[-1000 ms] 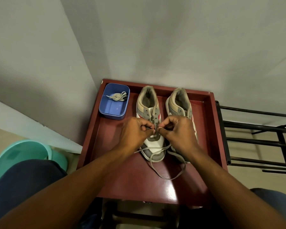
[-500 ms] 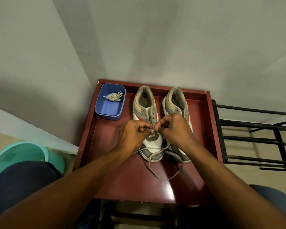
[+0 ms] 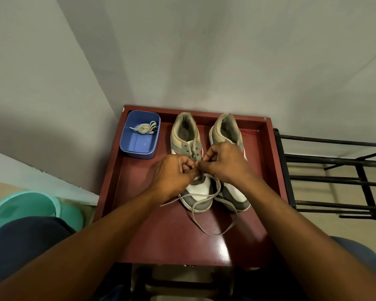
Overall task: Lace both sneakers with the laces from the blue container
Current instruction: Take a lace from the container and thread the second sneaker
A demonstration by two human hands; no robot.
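Now the left hand (image 3: 174, 174) and the right hand (image 3: 224, 164) are curled, fingertips together, pinching a grey lace (image 3: 213, 234) over the sneaker (image 3: 183, 135) beside the blue container (image 3: 139, 146). The lace's loose ends trail past the toe on the red table (image 3: 161, 240).

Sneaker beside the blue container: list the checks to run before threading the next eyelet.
1. Left hand and right hand both pinch the lace: ok.
2. Lace tip lined up with an eyelet: cannot tell, the hands hide it.
3. Upper eyelets of the sneaker empty: ok.
4. Slack lace lies loose on the red tray: ok.
5. Second lace waiting in the blue container: ok.
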